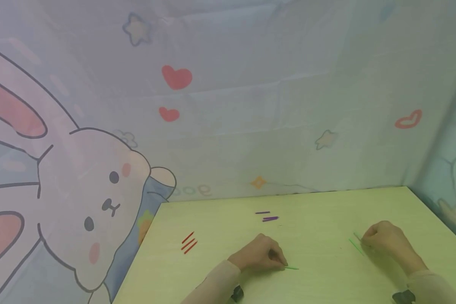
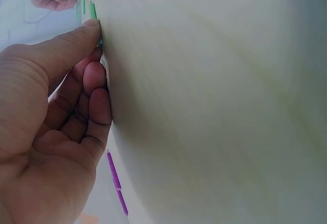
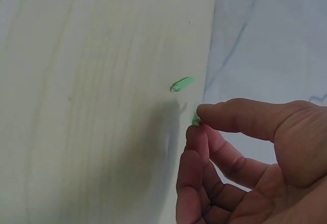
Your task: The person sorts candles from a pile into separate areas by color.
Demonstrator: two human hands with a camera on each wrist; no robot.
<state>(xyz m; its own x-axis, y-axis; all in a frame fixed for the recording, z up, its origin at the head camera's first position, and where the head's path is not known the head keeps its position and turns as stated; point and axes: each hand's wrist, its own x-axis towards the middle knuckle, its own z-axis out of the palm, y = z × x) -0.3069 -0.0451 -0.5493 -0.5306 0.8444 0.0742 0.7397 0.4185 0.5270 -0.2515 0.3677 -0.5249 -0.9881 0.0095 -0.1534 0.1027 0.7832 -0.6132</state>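
Observation:
My left hand (image 1: pixel 259 254) is low over the table at centre, pinching one end of a thin green stick (image 1: pixel 292 268) between thumb and fingertips. In the left wrist view the stick's narrow tip (image 2: pixel 93 10) pokes out past the thumb, while its other end is hidden by the fingers. Over on the right, my right hand (image 1: pixel 388 241) pinches a second thin green stick (image 1: pixel 356 235), mostly covered by the fingers; the right wrist view shows just its end (image 3: pixel 196 120). Beside that hand a third green stick (image 1: pixel 356 247) lies on the table.
Three red sticks (image 1: pixel 188 242) lie side by side on the left of the pale table (image 1: pixel 311 219). Farther back are purple sticks (image 1: pixel 270 218), two close together and one apart. A printed cloth (image 1: pixel 228 139) with a rabbit hangs behind the table's far edge.

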